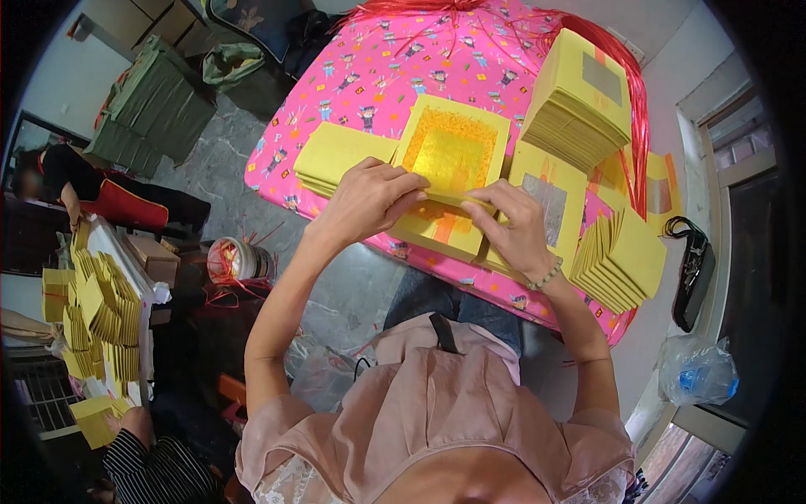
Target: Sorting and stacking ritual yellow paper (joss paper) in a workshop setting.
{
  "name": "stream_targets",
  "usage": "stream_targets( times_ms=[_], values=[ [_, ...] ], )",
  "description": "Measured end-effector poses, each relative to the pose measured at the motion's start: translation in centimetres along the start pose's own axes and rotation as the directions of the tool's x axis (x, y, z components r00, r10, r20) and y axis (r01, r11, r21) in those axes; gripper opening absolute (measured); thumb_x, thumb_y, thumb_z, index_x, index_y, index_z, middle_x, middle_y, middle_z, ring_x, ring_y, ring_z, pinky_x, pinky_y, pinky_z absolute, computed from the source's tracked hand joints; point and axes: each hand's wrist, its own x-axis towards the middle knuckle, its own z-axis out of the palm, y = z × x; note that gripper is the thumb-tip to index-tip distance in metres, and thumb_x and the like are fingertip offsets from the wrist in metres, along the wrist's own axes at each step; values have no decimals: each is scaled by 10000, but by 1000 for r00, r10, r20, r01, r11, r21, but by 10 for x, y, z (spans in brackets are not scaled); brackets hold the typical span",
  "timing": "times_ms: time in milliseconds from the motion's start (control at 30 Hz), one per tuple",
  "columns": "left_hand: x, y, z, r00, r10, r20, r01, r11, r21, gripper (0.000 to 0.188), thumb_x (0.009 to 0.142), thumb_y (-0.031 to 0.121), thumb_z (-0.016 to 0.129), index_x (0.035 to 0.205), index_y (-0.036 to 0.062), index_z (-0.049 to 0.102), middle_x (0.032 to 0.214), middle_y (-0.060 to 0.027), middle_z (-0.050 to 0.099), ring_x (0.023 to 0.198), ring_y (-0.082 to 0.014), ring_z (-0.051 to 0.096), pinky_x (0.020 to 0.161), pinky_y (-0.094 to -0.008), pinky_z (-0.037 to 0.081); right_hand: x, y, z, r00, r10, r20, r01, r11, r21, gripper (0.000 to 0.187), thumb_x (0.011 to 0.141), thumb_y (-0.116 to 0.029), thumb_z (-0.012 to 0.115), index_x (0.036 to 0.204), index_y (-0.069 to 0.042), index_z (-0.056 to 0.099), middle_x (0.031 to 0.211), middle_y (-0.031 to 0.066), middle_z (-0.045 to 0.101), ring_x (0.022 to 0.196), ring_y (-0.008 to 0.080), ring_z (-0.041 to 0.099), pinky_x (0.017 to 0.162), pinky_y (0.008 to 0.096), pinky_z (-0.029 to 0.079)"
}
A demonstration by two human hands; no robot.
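On a pink, cartoon-patterned table lies a sheet of yellow joss paper [452, 155] with a gold square and an orange border. My left hand [375, 195] is closed on its near edge, fingers curled over it. At the same edge, farther right, my right hand [516, 225] pinches the paper between thumb and fingers. Below the hands shows more yellow paper [445, 233] with an orange mark. Left of the sheet lies a stack of plain yellow paper [340, 160]. To the right is yellow paper with a silver square [550, 202].
A tall yellow paper stack [579, 101] stands at the far right, a fanned bundle [617, 260] nearer. Red plastic strands [640, 126] hang along the table's right side. At left, two other people are by a white table [144, 336] with yellow bundles [105, 307]. A bucket [239, 259] stands on the floor.
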Motion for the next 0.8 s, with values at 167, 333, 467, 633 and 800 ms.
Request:
stream_targets(
  times_ms=[167,333,467,633,800],
  values=[
    [19,9,8,879,195,-434,-113,972,208,400,803,133,729,1195,120,653,1202,-97,628,1148,-307,583,935,-417,479,33,19,-6,981,164,-103,-149,979,138,220,866,-235,747,938,-29,717,755,76,653,583,147,567,526,299,425],
    [32,13,27,916,158,-370,-112,983,143,556,791,138,737,1323,119,574,1314,-116,563,1237,-334,527,1017,-450,456,72,61,-11,940,340,-39,-332,933,141,302,892,-313,724,951,-17,720,607,36,545,561,73,433,506,293,356],
    [46,4,45,973,69,-220,-33,986,166,609,932,365,616,1471,150,430,1493,-184,402,1405,-386,357,1151,-505,314,90,92,-8,900,435,16,-434,893,122,352,893,-378,701,969,-36,738,610,56,562,559,98,467,541,328,392],
    [55,-11,56,992,34,-121,-13,985,171,663,957,469,532,1516,159,357,1538,-228,321,1443,-410,278,1193,-518,214,101,111,-1,910,414,32,-415,909,41,335,872,-370,704,953,-48,747,730,97,674,621,178,591,636,353,473],
    [62,-17,59,996,23,-85,-12,992,123,670,958,493,522,1512,152,365,1525,-246,334,1438,-421,280,1192,-517,210,108,128,0,936,350,32,-346,934,-94,323,861,-356,697,949,-48,740,872,108,724,774,245,672,731,376,520]
  ],
)
